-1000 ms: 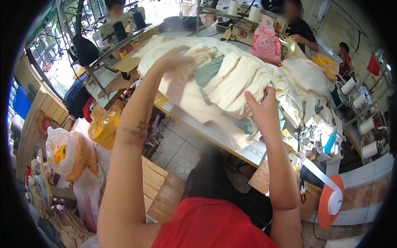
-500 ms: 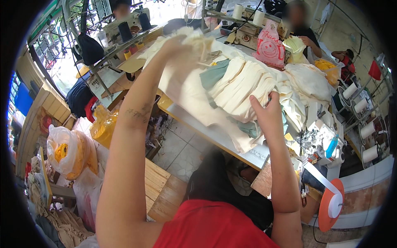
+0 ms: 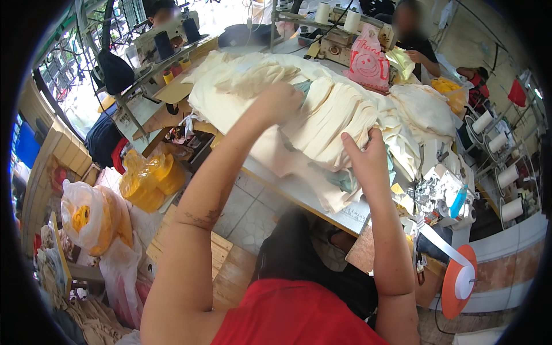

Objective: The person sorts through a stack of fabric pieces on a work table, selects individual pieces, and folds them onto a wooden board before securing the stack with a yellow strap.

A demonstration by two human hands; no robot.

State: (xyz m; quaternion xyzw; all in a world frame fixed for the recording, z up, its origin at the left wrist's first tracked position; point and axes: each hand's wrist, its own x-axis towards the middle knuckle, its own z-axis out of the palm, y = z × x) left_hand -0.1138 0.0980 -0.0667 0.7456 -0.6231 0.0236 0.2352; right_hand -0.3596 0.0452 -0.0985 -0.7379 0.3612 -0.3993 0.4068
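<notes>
A stack of cream cloth pieces [image 3: 333, 123] lies fanned in folds on the table. My right hand [image 3: 368, 158] grips the stack's right edge, thumb on top and fingers tucked behind. Above the left side of the stack is my left hand [image 3: 282, 103], slightly blurred, its fingers curled in; what they hold, if anything, is hidden. Sage-green cloth [image 3: 343, 180] shows beneath the stack's near edge, and more green peeks out beside my left hand. A loose heap of cream cloth [image 3: 253, 77] lies beyond that hand.
A sewing machine [image 3: 440, 172] stands right of the stack, near a white tape reel [image 3: 464, 283]. A printed plastic bag [image 3: 368, 60] sits at the back. Yellow bundles [image 3: 144, 181] and a white bag [image 3: 86, 215] are at left. Two people work across the table.
My left hand has come back from the far heap toward the stack, and the cream cloth it was moving now lies on that heap. My right hand keeps its grip on the stack.
</notes>
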